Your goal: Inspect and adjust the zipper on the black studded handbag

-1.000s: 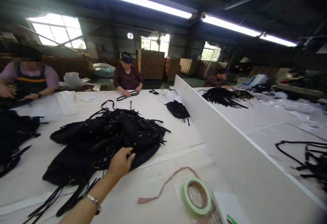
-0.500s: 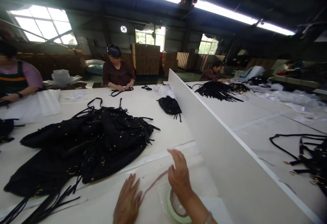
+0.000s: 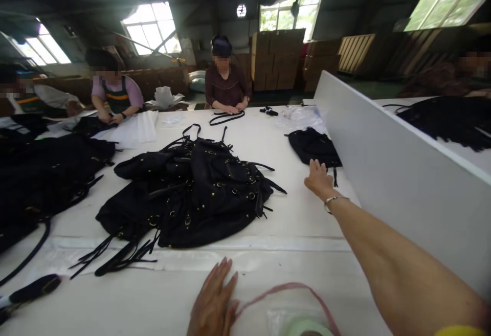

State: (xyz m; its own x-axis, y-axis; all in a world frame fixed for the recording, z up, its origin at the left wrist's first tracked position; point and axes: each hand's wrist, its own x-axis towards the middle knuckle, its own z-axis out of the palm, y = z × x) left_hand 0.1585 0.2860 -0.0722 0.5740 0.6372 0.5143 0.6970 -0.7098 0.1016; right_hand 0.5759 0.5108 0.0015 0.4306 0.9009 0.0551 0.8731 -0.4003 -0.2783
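Note:
My left hand lies flat on the white table near its front edge, fingers stretched out. A narrow pink strip curves away from beside its thumb. My right hand reaches far forward with the arm extended, its fingers apart at the near edge of a small black bag. Whether the fingertips touch the bag cannot be made out. At the bottom edge, a pale green tape roll is partly cut off, beside some clear plastic.
A heap of black bags with brass fittings covers the middle of the table. A white upright partition runs along the right. Across the table, a person handles a black strap. More black bags lie left.
My right hand has moved forward from above the tape roll to the small black bag. My left hand stays flat on the table. The view has turned left.

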